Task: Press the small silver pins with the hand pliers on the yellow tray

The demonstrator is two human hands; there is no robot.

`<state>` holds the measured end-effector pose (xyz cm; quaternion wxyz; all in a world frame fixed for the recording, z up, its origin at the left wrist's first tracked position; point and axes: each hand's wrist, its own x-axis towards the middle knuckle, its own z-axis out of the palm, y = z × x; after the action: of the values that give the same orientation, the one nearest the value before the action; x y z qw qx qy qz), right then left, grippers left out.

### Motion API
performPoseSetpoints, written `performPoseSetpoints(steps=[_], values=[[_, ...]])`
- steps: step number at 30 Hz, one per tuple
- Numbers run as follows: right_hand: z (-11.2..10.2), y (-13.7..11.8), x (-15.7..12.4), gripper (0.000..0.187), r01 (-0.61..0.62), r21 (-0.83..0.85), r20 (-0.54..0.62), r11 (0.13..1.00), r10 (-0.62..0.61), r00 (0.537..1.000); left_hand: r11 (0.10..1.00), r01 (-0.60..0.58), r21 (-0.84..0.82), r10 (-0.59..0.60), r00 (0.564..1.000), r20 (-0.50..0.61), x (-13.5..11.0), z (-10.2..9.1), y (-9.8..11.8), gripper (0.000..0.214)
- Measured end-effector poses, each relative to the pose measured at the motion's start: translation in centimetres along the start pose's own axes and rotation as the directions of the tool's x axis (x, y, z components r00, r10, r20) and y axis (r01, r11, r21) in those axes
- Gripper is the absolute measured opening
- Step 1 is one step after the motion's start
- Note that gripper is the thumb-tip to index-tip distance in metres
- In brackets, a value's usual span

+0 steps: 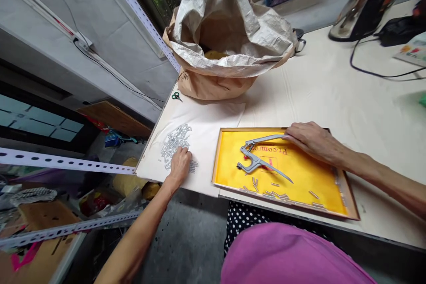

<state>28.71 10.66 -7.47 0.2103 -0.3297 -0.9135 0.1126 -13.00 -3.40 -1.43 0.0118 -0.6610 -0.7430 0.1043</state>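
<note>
My left hand (181, 163) is at the near right side of a loose pile of small silvery metal pieces (175, 142), spring-like, on the pale tabletop. Its fingers are curled down and closed; whatever they pinch is hidden. A row of similar pieces shows just right of it. My right hand (311, 141) closes over the end of the upper handle of grey snap pliers (256, 162). The pliers' jaws point left, above a yellow-lined shallow tray (217, 159). Several small metal springs (278, 195) lie along the tray's near side.
A large open woven sack (219, 82) stands behind the tray. Green-handled scissors (176, 96) lie near the table's left edge. A kettle (357, 6) with a black cable (372, 73) is at the back right. Perforated metal uprights (66, 161) and clutter are at the left.
</note>
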Motion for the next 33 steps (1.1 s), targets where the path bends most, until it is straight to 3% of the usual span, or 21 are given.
performPoseSetpoints(steps=[3, 6, 8, 11, 16, 22, 28, 33], values=[[-0.6, -0.2, 0.4, 0.045, 0.004, -0.011, 0.028, 1.0, -0.004, 1.0, 0.932, 0.025, -0.362, -0.067, 0.992, -0.103, -0.2, -1.2, 2.8, 0.019], [-1.2, -0.4, 0.9, 0.048, 0.025, -0.034, 0.064, 0.999, -0.022, 0.998, 0.653, 0.1, -0.751, -0.111, 0.993, 0.036, -0.4, -2.1, 7.6, 0.015], [-1.6, -0.5, 1.2, 0.049, 0.043, -0.057, 0.069, 0.997, -0.039, 0.997, 0.484, 0.161, -0.86, -0.079, 0.987, 0.14, -0.3, -2.2, 10.6, 0.014], [-2.2, -0.8, 1.6, 0.049, 0.091, -0.087, 0.054, 0.992, -0.086, 0.995, 0.387, 0.205, -0.899, -0.043, 0.978, 0.204, 0.1, -1.7, 13.5, 0.013], [-3.0, -0.9, 2.3, 0.048, 0.166, -0.161, 0.04, 0.973, -0.161, 0.986, 0.382, 0.223, -0.897, -0.015, 0.972, 0.235, 0.9, -1.0, 14.3, 0.015], [-2.7, -0.7, 2.7, 0.046, 0.186, -0.181, 0.017, 0.966, -0.186, 0.982, 0.491, 0.193, -0.85, -0.025, 0.978, 0.207, 0.9, -1.3, 14.1, 0.012], [-2.4, -0.5, 2.9, 0.045, 0.202, -0.183, -0.021, 0.962, -0.21, 0.978, 0.544, 0.164, -0.823, -0.041, 0.985, 0.169, 0.8, -0.9, 14.3, 0.009], [-2.5, -0.7, 3.1, 0.042, 0.189, -0.216, -0.01, 0.958, -0.195, 0.981, 0.467, 0.268, -0.843, -0.057, 0.96, 0.273, 0.8, -0.5, 14.5, 0.009]])
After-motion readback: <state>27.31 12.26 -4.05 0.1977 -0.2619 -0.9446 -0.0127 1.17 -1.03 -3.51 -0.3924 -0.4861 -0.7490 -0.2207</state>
